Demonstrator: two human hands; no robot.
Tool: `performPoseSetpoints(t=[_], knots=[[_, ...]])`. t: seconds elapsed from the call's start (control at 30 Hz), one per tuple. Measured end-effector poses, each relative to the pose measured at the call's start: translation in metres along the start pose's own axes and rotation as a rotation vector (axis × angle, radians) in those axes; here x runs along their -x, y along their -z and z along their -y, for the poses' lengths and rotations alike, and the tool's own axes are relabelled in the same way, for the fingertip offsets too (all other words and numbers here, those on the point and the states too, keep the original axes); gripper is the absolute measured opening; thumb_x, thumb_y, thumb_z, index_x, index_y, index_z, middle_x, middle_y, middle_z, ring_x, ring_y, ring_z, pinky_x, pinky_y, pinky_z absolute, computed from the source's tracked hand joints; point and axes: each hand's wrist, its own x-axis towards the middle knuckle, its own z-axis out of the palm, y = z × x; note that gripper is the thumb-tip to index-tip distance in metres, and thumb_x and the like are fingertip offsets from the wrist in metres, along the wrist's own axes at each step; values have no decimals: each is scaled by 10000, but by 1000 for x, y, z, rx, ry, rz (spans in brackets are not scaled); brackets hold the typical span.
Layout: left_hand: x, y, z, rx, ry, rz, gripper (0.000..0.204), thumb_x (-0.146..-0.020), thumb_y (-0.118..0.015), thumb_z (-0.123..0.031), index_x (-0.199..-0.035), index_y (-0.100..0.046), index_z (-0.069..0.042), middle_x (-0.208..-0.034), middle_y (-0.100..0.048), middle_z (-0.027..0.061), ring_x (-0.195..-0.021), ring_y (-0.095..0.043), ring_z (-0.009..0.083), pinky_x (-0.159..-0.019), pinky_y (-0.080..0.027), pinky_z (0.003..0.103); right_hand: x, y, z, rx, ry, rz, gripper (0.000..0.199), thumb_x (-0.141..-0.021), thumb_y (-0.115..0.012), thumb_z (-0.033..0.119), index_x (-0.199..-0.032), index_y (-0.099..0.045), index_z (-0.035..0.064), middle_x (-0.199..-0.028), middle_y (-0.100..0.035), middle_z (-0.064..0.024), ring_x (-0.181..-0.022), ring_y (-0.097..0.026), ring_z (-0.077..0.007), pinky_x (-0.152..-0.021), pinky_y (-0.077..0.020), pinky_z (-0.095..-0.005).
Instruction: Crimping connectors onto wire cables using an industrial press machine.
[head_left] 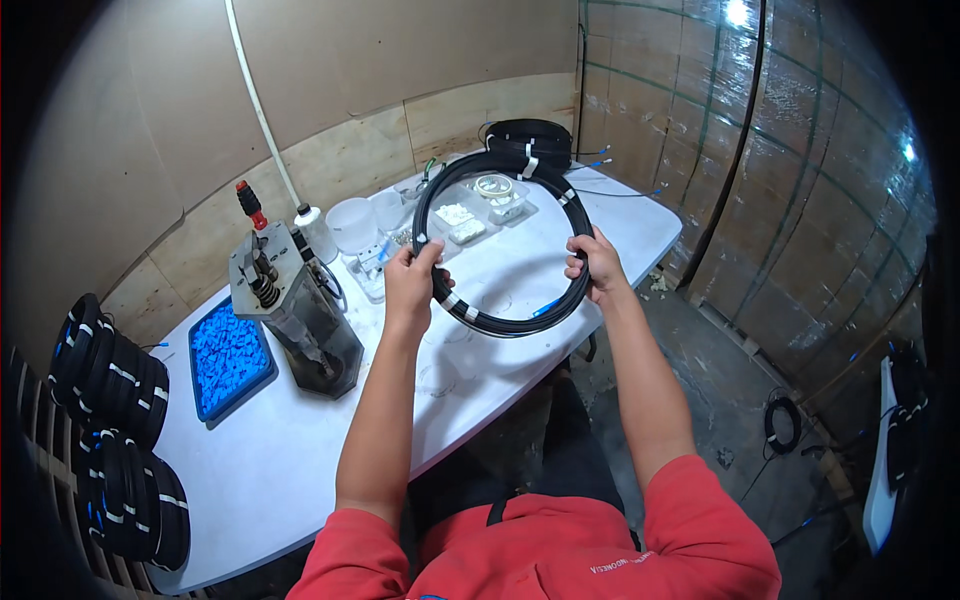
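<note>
Black cable wound into 1 round coil (505, 240), bound with several white tape bands, is held up over the middle of the white tabletop (300, 440) by 2 bare hands. The left hand (412, 283) is clenched around the coil's left side, fingers wrapped over the strands, and the right hand (593, 265) grips its right side the same way, so the ring stands tilted toward the person with the far rim higher. Behind it, at the far right corner of the tabletop, lies 1 flat stack of similar black coils (530, 137) with thin wires ending in blue tips trailing beside it. Along the far edge sit 2 clear plastic tubs (365, 222) and a clear divided box (475, 208) holding small white pieces. Near the left edge rests 1 blue tray (230, 358) filled with small blue parts, and just right of it stands 1 dark machine (295, 312) with a red-topped knob and springs on its upper plate. A white tube (262, 115) runs from a small white bottle up the wall. Off the left edge, 2 rows of black coils with white bands (115, 435) stand on end. The walls are brown cardboard and plywood sheets on the left and plastic-wrapped boxes (800, 180) on the right. On the grey floor to the right lies 1 small black cable loop (782, 424). The person wears a red shirt.
</note>
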Motion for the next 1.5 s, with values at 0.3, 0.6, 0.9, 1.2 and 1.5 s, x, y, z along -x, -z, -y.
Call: performPoseSetpoints(t=[0.3, 0.6, 0.9, 1.2, 1.5], knots=[[-11, 15, 78, -785, 257, 35, 554, -939, -653, -434, -805, -724, 99, -688, -721, 182, -563, -717, 263, -559, -579, 371, -58, 84, -31, 1228, -37, -181, 359, -808, -650, 116, -1150, -673, 8, -948, -731, -198, -800, -708, -338, -741, -581, -433], [-25, 51, 82, -1039, 250, 48, 629, -1001, -554, -537, -843, -773, 31, -746, -735, 201, -738, -737, 332, -754, -584, 442, -79, 78, -22, 1671, -55, -44, 407, -687, -645, 144, -1046, -768, -2, -1044, -742, -264, -1011, -724, -408, -879, -583, -423], [-20, 71, 92, -1596, -173, -30, 210, -886, -722, -217, -935, -804, -31, -1164, -687, 222, -1120, -668, 441, -900, -547, 520, -93, 88, -16, 1635, -38, 88, 423, -705, -728, 141, -1115, -780, 50, -999, -761, -228, -908, -741, -352, -813, -587, -403], [-24, 108, 86, -1509, -86, -140, 121, -824, -738, -155, -896, -833, -132, -883, -761, 196, -833, -736, 407, -776, -587, 498, -89, 78, -10, 1511, -3, 177, 398, -770, -766, 119, -1165, -778, 66, -1010, -779, -180, -887, -733, -297, -854, -575, -382], [-9, 119, 65, -1352, -12, -38, 142, -852, -722, -161, -922, -839, -121, -869, -747, 211, -833, -732, 401, -800, -582, 474, -100, 50, -10, 1763, 94, 310, 396, -848, -704, 87, -1242, -741, 89, -1143, -750, -204, -1042, -721, -339, -954, -556, -409]])
